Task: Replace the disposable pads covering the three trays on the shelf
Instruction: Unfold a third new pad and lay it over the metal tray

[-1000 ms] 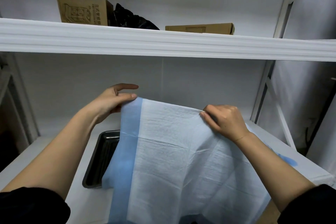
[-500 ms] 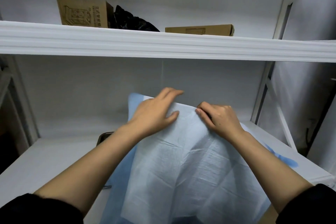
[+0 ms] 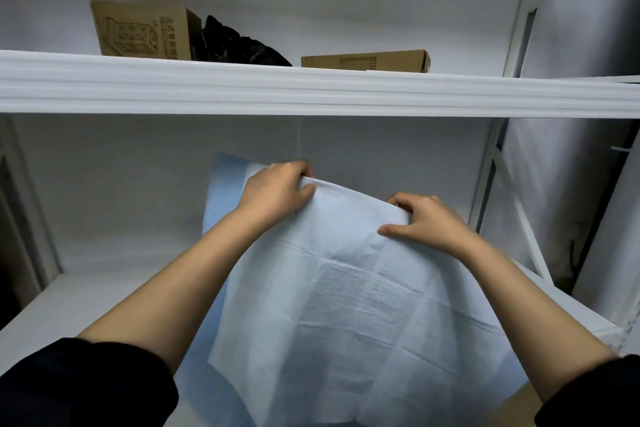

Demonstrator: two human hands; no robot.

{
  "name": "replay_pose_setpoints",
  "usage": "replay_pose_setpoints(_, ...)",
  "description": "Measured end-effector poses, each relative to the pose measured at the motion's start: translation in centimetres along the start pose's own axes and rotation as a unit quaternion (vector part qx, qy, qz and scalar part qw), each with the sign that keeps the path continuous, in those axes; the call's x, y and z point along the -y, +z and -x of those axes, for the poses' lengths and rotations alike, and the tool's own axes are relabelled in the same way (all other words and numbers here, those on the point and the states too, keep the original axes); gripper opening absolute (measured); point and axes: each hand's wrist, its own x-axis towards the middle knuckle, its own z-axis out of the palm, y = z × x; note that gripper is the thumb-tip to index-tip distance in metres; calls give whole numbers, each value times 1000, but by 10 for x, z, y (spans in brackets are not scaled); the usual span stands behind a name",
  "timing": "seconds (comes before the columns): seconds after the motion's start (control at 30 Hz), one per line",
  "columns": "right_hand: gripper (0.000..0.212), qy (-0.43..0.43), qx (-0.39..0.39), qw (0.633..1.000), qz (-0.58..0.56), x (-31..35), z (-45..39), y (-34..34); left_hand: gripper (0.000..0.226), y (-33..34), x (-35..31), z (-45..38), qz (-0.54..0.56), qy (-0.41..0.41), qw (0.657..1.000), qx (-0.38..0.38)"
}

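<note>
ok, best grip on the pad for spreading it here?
Pinch the far top edge of the pad from the near side, as the left hand and right hand do now. It is thin and limp, so two spaced pinches on one edge keep it hanging open.

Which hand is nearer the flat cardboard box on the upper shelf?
Right. The right hand grips the pad almost directly below the flat cardboard box; the left hand holds the pad's edge further left.

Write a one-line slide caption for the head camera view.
Both hands, left and right, grip a creased pale blue disposable pad above a white lower shelf.
</note>
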Motion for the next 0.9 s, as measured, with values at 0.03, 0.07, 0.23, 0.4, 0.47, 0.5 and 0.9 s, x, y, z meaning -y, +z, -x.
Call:
replay_pose_setpoints(0.03,22,14,27,1000,0,-5,0,-3,13,0,3,-2,-11,-3,1000,-8)
replay_pose_setpoints(0.07,17,28,51,998,10,-9,-1,-7,15,-1,5,-5,-16,-8,1000,-12)
replay_pose_setpoints(0.23,16,85,25,988,129,-13,0,-15,19,-4,20,-12,-12,-30,999,-31)
replay_pose_setpoints(0.4,20,130,-150,963,183,7,-1,-18,20,-10,28,-13,35,-57,995,-70)
replay_pose_setpoints(0.47,15,144,-188,969,67,10,-2,-25,18,-18,29,-9,114,-95,985,-86)
replay_pose_setpoints(0.5,13,141,-205,969,15,11,-1,-28,16,-22,28,-5,156,-111,977,-96)
replay_pose_setpoints(0.9,9,40,-253,961,-104,35,36,-79,17,-72,6,40,50,-79,973,-211)
